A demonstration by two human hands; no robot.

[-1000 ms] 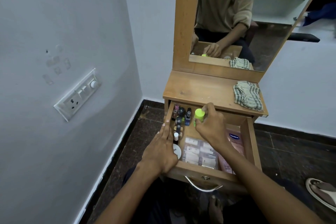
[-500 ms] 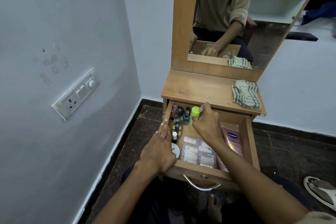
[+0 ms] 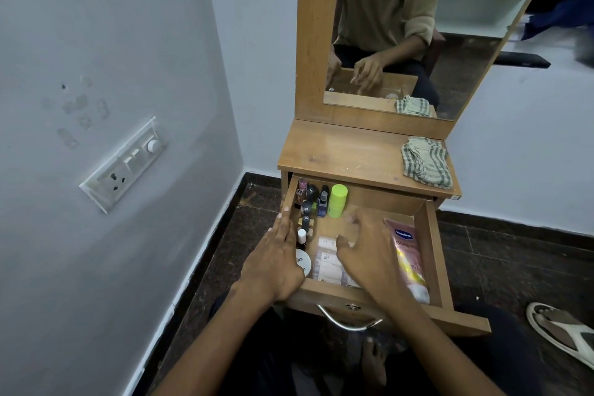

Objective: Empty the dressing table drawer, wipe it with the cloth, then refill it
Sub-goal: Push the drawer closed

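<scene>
Our left hand (image 3: 276, 262) lies flat on the drawer (image 3: 432, 254) edge, our right hand (image 3: 366, 254) hangs loose and empty over the sachets (image 3: 324, 262). Green bottle (image 3: 337, 201) stands at the back, and the cloth (image 3: 426, 161) is up top.

Drawer (image 3: 434, 254) pulled open below dressing table top (image 3: 340, 157). Left hand (image 3: 276, 264) flat on drawer's left wall, fingers straight. Right hand (image 3: 369, 254) over sachets (image 3: 326, 262), fingers spread, blurred, holding nothing. Green bottle (image 3: 337, 201) upright at 11 o'clock of right hand, beside nail polish bottles (image 3: 313, 202). Pink tube (image 3: 408, 254) along right wall. Checked cloth (image 3: 426, 161) on tabletop, 1 o'clock
</scene>
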